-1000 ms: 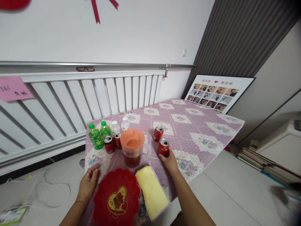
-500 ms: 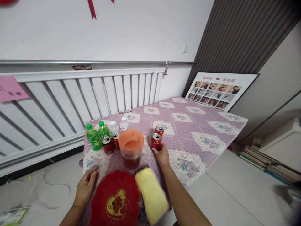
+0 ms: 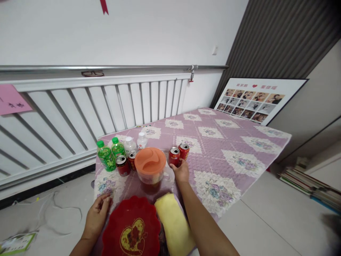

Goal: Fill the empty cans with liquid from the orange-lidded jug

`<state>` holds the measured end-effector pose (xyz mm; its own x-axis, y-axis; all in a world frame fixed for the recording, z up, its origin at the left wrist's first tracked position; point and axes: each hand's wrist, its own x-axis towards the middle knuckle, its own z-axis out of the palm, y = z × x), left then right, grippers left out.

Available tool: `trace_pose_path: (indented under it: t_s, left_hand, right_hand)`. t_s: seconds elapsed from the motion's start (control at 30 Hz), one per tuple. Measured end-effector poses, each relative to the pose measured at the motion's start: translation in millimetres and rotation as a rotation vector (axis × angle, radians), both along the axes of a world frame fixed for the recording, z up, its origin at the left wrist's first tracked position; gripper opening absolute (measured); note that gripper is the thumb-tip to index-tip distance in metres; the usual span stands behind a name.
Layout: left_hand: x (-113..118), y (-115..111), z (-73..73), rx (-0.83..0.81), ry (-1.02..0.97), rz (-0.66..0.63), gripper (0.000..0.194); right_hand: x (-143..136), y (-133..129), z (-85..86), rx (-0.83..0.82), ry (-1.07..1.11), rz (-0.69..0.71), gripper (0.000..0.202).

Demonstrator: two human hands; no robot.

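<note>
White slatted radiator backs our table (image 3: pixel 239 149) under its purple floral cloth. Right hand (image 3: pixel 181 172) grasps a red drink can (image 3: pixel 174 157), set just beside a second red can (image 3: pixel 183 150); letting go seems next. Left hand (image 3: pixel 97 216) rests loose by the red heart-printed plate (image 3: pixel 131 231).

I count four red cans (image 3: pixel 174 156) on my table: two by my right hand and two by the bottles. There are two green bottles (image 3: pixel 105 156) and two white bottles (image 3: pixel 130 144). I also see one jug (image 3: pixel 150 167) with an orange lid, one red plate (image 3: pixel 131 231) and one yellow cloth (image 3: pixel 174 224).
</note>
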<state>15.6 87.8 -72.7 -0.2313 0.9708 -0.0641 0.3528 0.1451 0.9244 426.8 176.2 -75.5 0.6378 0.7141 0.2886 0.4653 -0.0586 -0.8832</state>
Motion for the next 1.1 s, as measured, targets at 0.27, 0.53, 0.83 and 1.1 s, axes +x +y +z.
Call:
trace_pose_path:
  t_s: [0.27, 0.53, 0.83, 1.1]
  left_hand:
    - [-0.3, -1.0, 0.9, -0.005, 0.04, -0.002, 0.06]
    - [2.2, -0.7, 2.2, 0.012, 0.03, 0.01, 0.054]
    - [10.1, -2.2, 13.6, 0.051, 0.034, 0.006, 0.05]
    - [10.7, 1.4, 8.7, 0.114, 0.047, -0.033, 0.039]
  right_hand:
    - [-2.1, 7.0, 3.7, -0.044, -0.014, -0.021, 0.05]
    - [-0.7, 11.0, 3.2, -0.14, -0.033, -0.053, 0.059]
    - [-4.8, 7.9, 13.1, -0.135, -0.045, -0.062, 0.059]
    - [-4.3, -2.1, 18.4, -0.109, 0.02, -0.079, 0.053]
